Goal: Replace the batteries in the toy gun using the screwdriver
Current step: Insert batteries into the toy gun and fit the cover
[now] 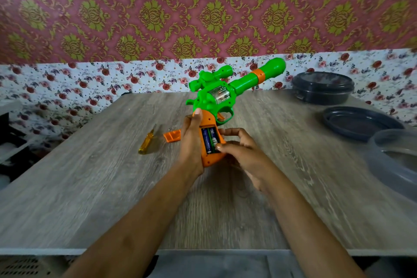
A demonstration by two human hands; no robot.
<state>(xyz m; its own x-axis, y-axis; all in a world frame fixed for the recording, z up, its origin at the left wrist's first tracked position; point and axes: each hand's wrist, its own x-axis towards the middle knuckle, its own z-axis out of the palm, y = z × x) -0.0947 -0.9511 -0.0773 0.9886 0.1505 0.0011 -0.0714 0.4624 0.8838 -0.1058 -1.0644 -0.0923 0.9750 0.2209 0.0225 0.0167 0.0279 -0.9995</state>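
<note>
Nearest in, gripping the orange handle of the toy gun (225,92) in the left hand (191,140), fingers curled round the back, thumb laid up along the top edge; butt low over the table (90,187), touching or not, hard to say. Working at the open bay in the handle with the right hand (239,149), thumb tip down on the green one of the two batteries (209,140) and forefinger hooked in from the grip's edge, pinching at it, other fingers loosely curled alongside. Going in or coming out? Cannot tell. Could easily slip here: smooth round cell, tight bay, only fingertips on it. Might pop out under the contact spring and roll off the near edge. Could also end up seated the wrong way round, with the markings too blurred to check. Just left of the hands, flat on the wood, the orange cover (172,136), with what looks like a tiny screw at its far corner, too small to be sure of. Easy to sweep away with a forearm, hard to find again. Beside that, apart from the cover, the yellow-handled screwdriver (146,142), free to roll. Farther out, barrel tilted up and away to the right, so worth watching for a swing toward the dark container (322,87), the dark lid (358,123) and the clear tub (394,160).
</note>
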